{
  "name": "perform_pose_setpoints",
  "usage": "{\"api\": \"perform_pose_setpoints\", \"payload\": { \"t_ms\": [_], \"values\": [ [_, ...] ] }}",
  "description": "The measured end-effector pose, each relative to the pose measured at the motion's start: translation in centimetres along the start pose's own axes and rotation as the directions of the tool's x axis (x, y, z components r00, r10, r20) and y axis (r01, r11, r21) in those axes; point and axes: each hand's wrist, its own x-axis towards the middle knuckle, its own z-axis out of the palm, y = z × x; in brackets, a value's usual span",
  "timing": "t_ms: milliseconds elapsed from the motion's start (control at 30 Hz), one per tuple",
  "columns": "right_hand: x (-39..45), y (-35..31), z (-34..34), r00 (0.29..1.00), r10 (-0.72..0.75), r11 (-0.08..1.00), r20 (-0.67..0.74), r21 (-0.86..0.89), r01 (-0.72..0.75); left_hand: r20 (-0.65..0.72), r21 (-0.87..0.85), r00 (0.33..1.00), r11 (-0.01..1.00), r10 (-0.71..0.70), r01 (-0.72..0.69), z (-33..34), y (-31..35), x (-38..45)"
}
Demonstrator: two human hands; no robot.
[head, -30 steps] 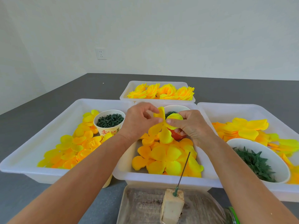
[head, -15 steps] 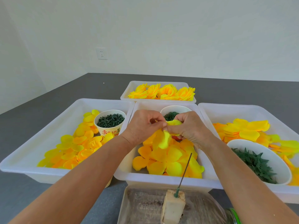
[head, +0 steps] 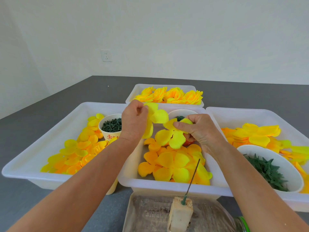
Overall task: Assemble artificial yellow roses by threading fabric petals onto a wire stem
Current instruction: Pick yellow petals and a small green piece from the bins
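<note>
From the head view, above the middle tray [head: 168, 187], our left hand [head: 133, 121] pinched one thin fabric petal piece [head: 156, 115] and our right hand [head: 199, 129] pinched another [head: 172, 136]. The floppy, rounded lobes could cling together, so we risked threading two layers. The thin wire stem [head: 192, 179] leaned in a crumbly block [head: 180, 213] before the tray.

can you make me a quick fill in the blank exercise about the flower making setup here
1. The left hand pinches a yellow fabric petal piece, and the right hand pinches ____ one.
2. The thin dark wire stem stands stuck in a pale ____ block.
3. The finished yellow fabric roses lie in the ____ white plastic tray.

Missing words: another; foam; farthest
</note>
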Motion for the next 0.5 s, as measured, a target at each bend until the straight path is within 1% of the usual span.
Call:
{"api": "perform_pose_setpoints", "payload": {
  "t_ms": [67,200,333,500],
  "values": [
    [0.1,0.0,0.0,1.000,0.009,0.999,0.013,-0.047,-0.009,-0.005,0.032,1.000,0.999,0.030,-0.030,-0.1,0.1,-0.2],
    [0.1,0.0,-0.1,0.992,0.060,0.981,0.112,-0.193,-0.037,0.123,0.117,0.984,0.983,0.127,-0.142,0.1,0.0,-0.6],
    [0.1,0.3,0.0,0.995,0.011,0.945,0.099,-0.326,0.022,0.249,0.145,0.956,0.970,0.153,-0.193,0.3,0.0,-0.8],
    [0.2,0.7,0.4,0.991,-0.059,0.858,0.118,-0.501,0.111,0.405,0.158,0.905,0.966,0.127,-0.206,0.6,0.0,-1.4]
  ]
}}
